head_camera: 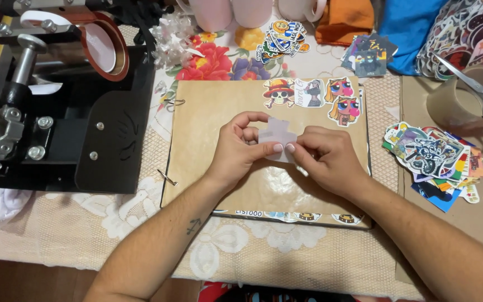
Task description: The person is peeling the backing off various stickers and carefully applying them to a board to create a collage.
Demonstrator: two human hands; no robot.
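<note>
Both hands, left hand [238, 148] and right hand [325, 159], pinch the sticker [278, 134]; peel slowly, above the board [213, 112], stuck stickers [314, 95] at 1 o'clock.

Brown board [219, 179]: glossy, film-covered. Sticker pile [434, 159] at three o'clock: shiny printed paper. Tablecloth [141, 223]: matt lace cloth. Press [57, 112] at ten o'clock: black painted metal, bright steel bolts.
</note>
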